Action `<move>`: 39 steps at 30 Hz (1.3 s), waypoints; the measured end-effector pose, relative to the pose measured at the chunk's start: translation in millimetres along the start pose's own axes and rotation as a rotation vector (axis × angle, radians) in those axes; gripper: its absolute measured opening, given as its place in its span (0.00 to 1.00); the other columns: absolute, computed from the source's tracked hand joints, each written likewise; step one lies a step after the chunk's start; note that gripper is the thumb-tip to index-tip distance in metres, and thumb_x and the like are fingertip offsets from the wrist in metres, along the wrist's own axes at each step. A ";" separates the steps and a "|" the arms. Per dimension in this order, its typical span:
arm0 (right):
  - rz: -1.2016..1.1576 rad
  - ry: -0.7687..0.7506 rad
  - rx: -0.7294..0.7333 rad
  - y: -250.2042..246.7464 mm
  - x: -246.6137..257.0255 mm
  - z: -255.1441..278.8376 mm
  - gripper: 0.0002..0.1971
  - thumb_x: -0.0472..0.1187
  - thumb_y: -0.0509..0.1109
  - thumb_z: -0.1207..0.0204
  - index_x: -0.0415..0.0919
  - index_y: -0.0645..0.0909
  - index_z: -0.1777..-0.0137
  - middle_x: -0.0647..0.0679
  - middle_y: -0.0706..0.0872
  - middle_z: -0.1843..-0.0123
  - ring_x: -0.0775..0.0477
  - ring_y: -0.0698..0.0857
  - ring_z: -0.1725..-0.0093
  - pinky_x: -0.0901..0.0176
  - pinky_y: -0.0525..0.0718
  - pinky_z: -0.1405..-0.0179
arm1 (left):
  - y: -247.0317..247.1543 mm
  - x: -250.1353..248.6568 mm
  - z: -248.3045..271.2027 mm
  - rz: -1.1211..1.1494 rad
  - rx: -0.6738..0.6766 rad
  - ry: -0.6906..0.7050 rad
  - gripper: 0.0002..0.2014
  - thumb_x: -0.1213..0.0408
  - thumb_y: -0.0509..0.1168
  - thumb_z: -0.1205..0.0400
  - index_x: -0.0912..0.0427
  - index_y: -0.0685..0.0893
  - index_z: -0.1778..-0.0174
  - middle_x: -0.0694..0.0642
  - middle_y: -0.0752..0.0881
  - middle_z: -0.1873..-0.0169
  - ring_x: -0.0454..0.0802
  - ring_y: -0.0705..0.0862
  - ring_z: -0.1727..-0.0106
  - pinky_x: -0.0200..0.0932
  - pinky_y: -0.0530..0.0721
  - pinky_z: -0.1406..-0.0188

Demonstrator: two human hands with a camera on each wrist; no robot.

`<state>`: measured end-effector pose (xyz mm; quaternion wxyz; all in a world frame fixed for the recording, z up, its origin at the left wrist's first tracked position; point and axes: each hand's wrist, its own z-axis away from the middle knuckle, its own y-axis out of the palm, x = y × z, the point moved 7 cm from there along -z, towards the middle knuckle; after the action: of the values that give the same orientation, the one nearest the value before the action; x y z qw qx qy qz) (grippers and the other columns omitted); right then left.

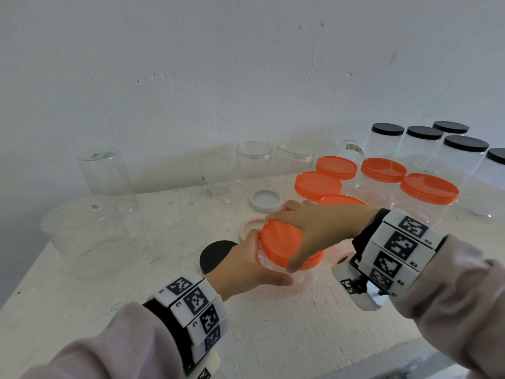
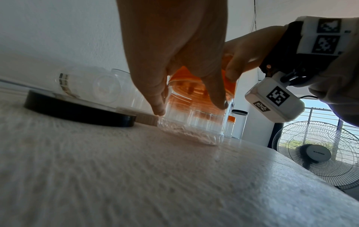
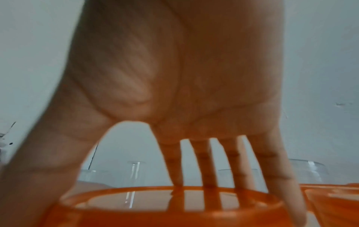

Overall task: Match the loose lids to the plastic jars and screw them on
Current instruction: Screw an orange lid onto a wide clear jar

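Left hand (image 1: 246, 265) fingers curled round upright clear jar (image 2: 194, 119), mouth up; right hand (image 1: 314, 228) fingers spread gripping orange lid (image 1: 284, 246).

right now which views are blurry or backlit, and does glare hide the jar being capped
Head view: evenly lit, sharp; orange lid clear. Left wrist view: backlit by the window, left hand silhouetted, jar still visible. Right wrist view: right hand soft and close, lid rim blurred.

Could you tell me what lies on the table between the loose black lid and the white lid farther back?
In the head view, a pale pink lid lies between the black lid and the white lid, partly hidden behind the left hand.
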<state>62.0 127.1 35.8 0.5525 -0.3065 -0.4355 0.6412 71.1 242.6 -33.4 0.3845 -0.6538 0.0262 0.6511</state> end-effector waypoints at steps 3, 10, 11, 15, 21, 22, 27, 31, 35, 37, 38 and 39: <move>0.016 0.076 -0.057 2.1 -2.8 -1.7 0.56 0.77 0.69 0.40 0.56 0.50 0.16 0.51 0.61 0.24 0.42 0.61 0.23 0.43 0.71 0.31 | 0.3 1.4 0.2 0.012 0.007 -0.004 0.52 0.56 0.83 0.35 0.47 0.58 0.20 0.48 0.75 0.28 0.48 0.75 0.28 0.53 0.74 0.26; -0.012 0.010 0.050 -1.3 -0.6 1.4 0.55 0.66 0.77 0.38 0.69 0.42 0.19 0.61 0.54 0.19 0.44 0.58 0.21 0.38 0.67 0.27 | 0.6 0.1 -0.9 -0.004 0.001 -0.002 0.53 0.56 0.83 0.35 0.50 0.58 0.20 0.48 0.75 0.28 0.48 0.75 0.27 0.53 0.74 0.26; -0.015 -0.004 0.047 -2.3 0.1 1.3 0.53 0.63 0.78 0.37 0.71 0.45 0.19 0.61 0.56 0.21 0.46 0.60 0.23 0.39 0.69 0.28 | 0.7 0.2 -1.2 -0.004 0.002 -0.002 0.53 0.56 0.84 0.35 0.49 0.57 0.20 0.48 0.75 0.28 0.48 0.75 0.27 0.53 0.74 0.26; -0.005 -0.004 0.001 -2.7 0.4 -1.1 0.49 0.67 0.76 0.38 0.69 0.51 0.20 0.59 0.62 0.27 0.48 0.64 0.29 0.43 0.72 0.32 | 0.5 1.9 -1.5 -0.009 0.002 -0.010 0.54 0.55 0.84 0.36 0.48 0.57 0.20 0.47 0.75 0.29 0.47 0.75 0.28 0.52 0.74 0.26; 0.018 0.036 -0.028 -0.1 -3.3 -2.0 0.53 0.75 0.72 0.41 0.65 0.49 0.18 0.55 0.62 0.25 0.44 0.64 0.25 0.41 0.72 0.31 | 0.3 1.9 -0.6 0.003 0.004 -0.006 0.52 0.55 0.84 0.36 0.48 0.59 0.20 0.47 0.76 0.29 0.46 0.76 0.29 0.52 0.75 0.27; -0.001 0.017 -0.008 0.7 -3.7 -1.1 0.53 0.72 0.74 0.41 0.68 0.48 0.19 0.57 0.60 0.24 0.46 0.63 0.26 0.42 0.72 0.31 | 0.3 1.2 -0.7 -0.004 0.003 -0.002 0.53 0.54 0.84 0.36 0.49 0.59 0.20 0.47 0.75 0.29 0.47 0.75 0.29 0.52 0.75 0.27; -0.046 -0.033 -0.035 0.2 -4.7 0.9 0.51 0.69 0.77 0.41 0.74 0.50 0.22 0.61 0.64 0.32 0.51 0.65 0.32 0.47 0.73 0.35 | 0.8 1.0 -1.6 -0.021 0.005 0.011 0.54 0.53 0.84 0.36 0.48 0.57 0.20 0.47 0.75 0.29 0.47 0.75 0.29 0.52 0.75 0.27; -0.012 0.037 -0.141 5.1 -5.5 0.5 0.52 0.78 0.68 0.42 0.65 0.51 0.19 0.54 0.66 0.34 0.45 0.64 0.30 0.47 0.73 0.36 | 0.3 3.7 -1.4 -0.014 -0.002 0.005 0.50 0.52 0.83 0.36 0.47 0.61 0.22 0.45 0.76 0.30 0.44 0.75 0.29 0.48 0.76 0.28; 0.002 0.089 -0.167 9.8 -6.2 2.8 0.55 0.82 0.62 0.42 0.59 0.50 0.17 0.48 0.65 0.27 0.39 0.61 0.23 0.42 0.73 0.32 | 1.1 3.7 -1.2 -0.005 -0.004 0.008 0.49 0.53 0.83 0.36 0.48 0.62 0.23 0.44 0.77 0.31 0.43 0.76 0.30 0.45 0.76 0.30; -0.007 0.076 -0.089 8.2 -9.2 3.3 0.56 0.80 0.66 0.43 0.63 0.45 0.17 0.50 0.62 0.24 0.41 0.59 0.22 0.41 0.71 0.29 | 0.6 2.5 -1.4 -0.014 -0.017 0.010 0.49 0.53 0.84 0.36 0.49 0.62 0.23 0.44 0.77 0.32 0.43 0.76 0.31 0.42 0.77 0.32; -0.022 0.054 -0.051 7.0 -9.4 3.6 0.56 0.78 0.70 0.42 0.65 0.44 0.18 0.52 0.60 0.23 0.43 0.59 0.22 0.41 0.70 0.28 | 0.7 1.8 -1.4 -0.020 -0.021 0.010 0.50 0.53 0.84 0.37 0.49 0.62 0.23 0.44 0.77 0.32 0.43 0.77 0.32 0.41 0.77 0.33; -0.041 0.024 -0.028 5.6 -8.5 3.5 0.56 0.74 0.73 0.42 0.68 0.44 0.19 0.55 0.59 0.22 0.45 0.59 0.23 0.42 0.69 0.29 | 1.1 1.1 -1.4 -0.028 -0.021 0.009 0.50 0.53 0.84 0.37 0.50 0.61 0.23 0.44 0.77 0.32 0.43 0.77 0.32 0.41 0.77 0.33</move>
<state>58.2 117.9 31.6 0.5667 -0.3128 -0.4438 0.6197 71.8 241.6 -35.1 0.3864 -0.6612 0.0121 0.6430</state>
